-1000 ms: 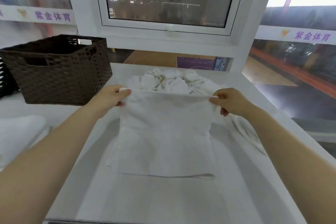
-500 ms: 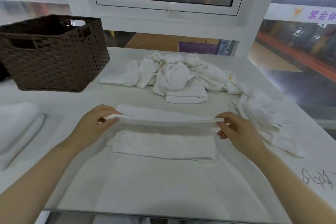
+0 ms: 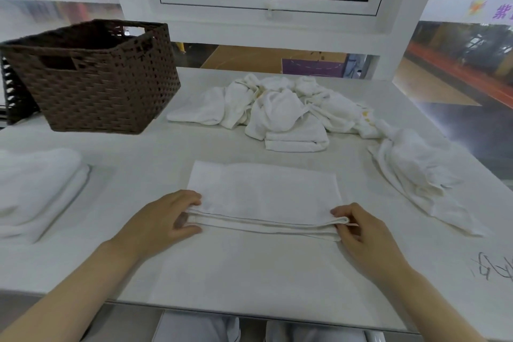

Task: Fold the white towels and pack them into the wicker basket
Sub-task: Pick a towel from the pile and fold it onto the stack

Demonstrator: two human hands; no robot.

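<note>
A white towel [image 3: 263, 194] lies folded flat on the white table [image 3: 249, 272] in front of me. My left hand [image 3: 166, 219] pinches its near left corner between thumb and fingers. My right hand [image 3: 358, 228] pinches the near right corner. The near edge shows stacked layers. The brown wicker basket [image 3: 102, 83] stands at the back left; its inside looks dark and I cannot see its floor.
A heap of crumpled white towels [image 3: 277, 108] lies at the back middle, with one more loose towel [image 3: 416, 172] to the right. A folded white towel stack [image 3: 36, 191] sits at the left. Pen scribbles [image 3: 494, 269] mark the table's right. A window is behind.
Both hands brought the held towel edge down and toward me, laying it over the lower part. The towel now lies folded flat.
</note>
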